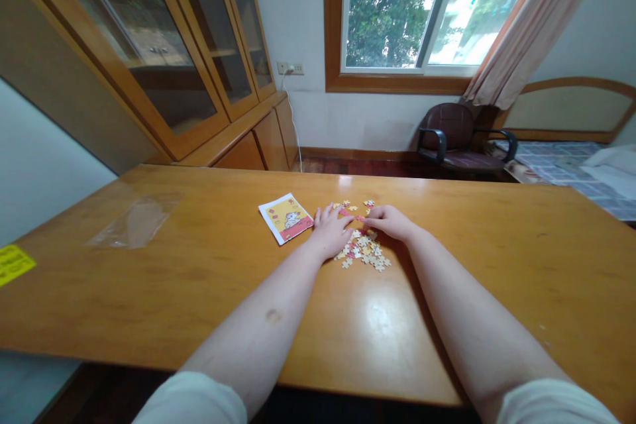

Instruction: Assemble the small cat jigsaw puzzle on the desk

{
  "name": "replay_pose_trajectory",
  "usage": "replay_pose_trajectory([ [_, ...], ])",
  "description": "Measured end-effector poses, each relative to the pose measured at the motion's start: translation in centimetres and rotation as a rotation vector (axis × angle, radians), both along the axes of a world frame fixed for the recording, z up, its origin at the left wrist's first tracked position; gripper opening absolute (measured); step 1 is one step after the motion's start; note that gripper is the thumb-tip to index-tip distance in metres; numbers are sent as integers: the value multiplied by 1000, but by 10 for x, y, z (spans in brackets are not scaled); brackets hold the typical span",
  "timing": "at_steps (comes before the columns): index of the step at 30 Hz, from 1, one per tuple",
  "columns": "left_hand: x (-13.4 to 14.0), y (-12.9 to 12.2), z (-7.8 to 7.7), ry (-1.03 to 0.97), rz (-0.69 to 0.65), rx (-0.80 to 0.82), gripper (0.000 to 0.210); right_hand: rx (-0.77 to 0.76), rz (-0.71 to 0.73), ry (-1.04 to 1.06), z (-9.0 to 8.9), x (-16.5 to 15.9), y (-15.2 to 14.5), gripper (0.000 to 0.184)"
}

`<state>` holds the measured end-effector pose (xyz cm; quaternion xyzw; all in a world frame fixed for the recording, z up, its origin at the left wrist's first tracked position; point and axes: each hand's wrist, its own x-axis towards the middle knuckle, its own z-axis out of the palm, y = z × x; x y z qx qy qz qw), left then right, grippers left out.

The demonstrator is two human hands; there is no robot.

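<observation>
Small jigsaw puzzle pieces [366, 248], cream, yellow and red, lie in a loose heap on the wooden table. My left hand [330, 233] rests over the heap's left side with its fingers stretched out and apart, covering some pieces. On the other side, my right hand [390, 221] has its fingers curled together at a red puzzle piece [360, 218], its fingertips closed on the edge. A few loose pieces [368, 203] lie beyond both hands. Left of my left hand is a picture card [285, 218] with a white cartoon animal on yellow and red.
A clear plastic bag [136, 222] lies flat on the table's left part, and a yellow label [16, 264] is at its left edge. Beyond the table [368, 358] stand a glass-door cabinet [199, 33], an armchair [454, 136] and a bed [561, 159].
</observation>
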<state>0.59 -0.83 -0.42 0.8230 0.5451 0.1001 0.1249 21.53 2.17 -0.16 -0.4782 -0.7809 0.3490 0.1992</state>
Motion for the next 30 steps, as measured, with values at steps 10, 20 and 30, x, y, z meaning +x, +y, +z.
replay_pose_trajectory([
  [10, 1, -2, 4, -36, -45, -27, 44, 139, -216, -171, -1, 0, 3, 45],
  [20, 1, 0, 1, -32, -4, 16, 39, 148, -61, -119, 3, -14, -2, 24],
  [30, 2, 3, 2, -91, 116, 64, 38, 0, 4, 13, -3, -19, -4, 12],
])
